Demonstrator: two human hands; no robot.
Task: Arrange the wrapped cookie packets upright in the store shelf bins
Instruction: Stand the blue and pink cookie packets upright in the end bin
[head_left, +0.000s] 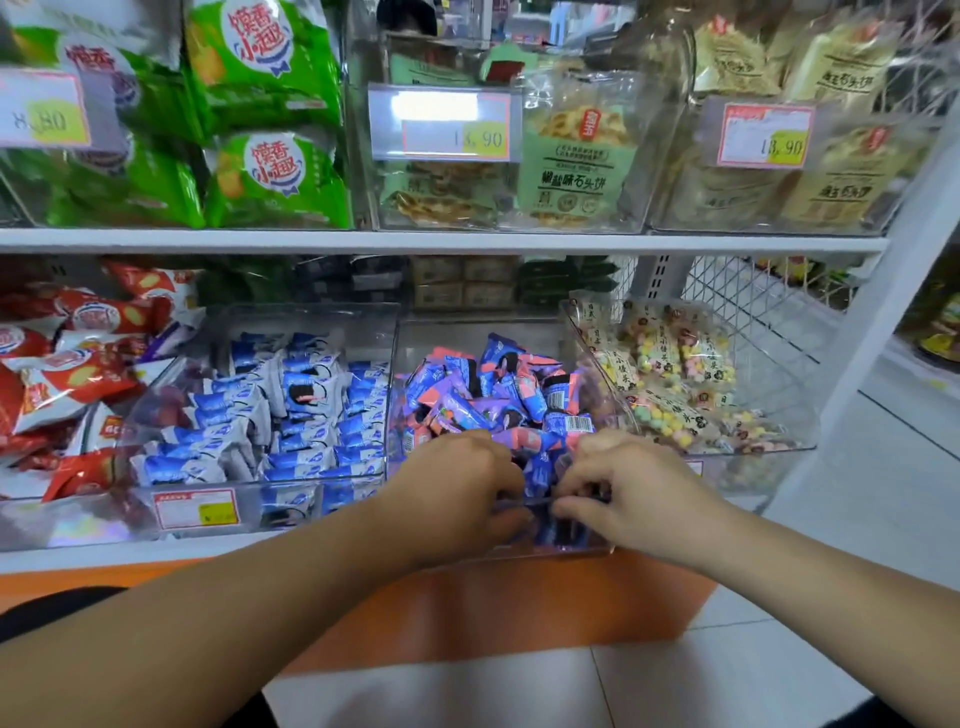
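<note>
Cookie packets (498, 384), pink, blue and purple, heaped loose and lying every way in the middle clear bin (467, 335) on the lower shelf (78, 560). Touching it on the left, a bin (311, 322) of blue-and-white packets (306, 395), mostly in rows; on the right, a bin (779, 415) of pastel sweets (670, 358). Both hands at the middle bin's front wall. Left hand (457, 493): fingers curled down among the packets, thumb outside the wall, grip hidden, cannot tell. Right hand (628, 483): narrow, fingertips and thumb pinching one packet at the rim. Red-edged price tag (196, 509) on the left bin's front.
</note>
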